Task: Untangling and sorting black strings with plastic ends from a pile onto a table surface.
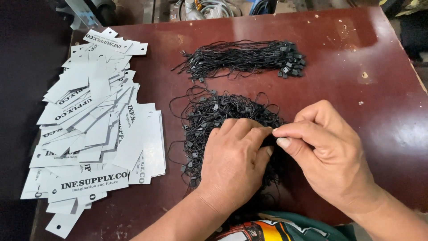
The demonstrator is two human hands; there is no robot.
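My left hand (234, 160) and my right hand (327, 154) meet over a loose heap of black string tag loops (209, 118) in the middle of the dark red table (347, 67). The fingertips of both hands pinch black strings from that heap between them. A second, tidier bundle of black string loops (243, 58) with small black clasps at its right end lies farther back. A spread pile of white paper hang tags (96, 125) with black print and punched holes covers the left part of the table, a hand's width from my left hand.
The table's left edge runs just past the white tags, with dark floor beyond. Cables and metal parts (205, 9) sit behind the far edge. A colourful printed garment (276, 230) shows at the bottom, near my body.
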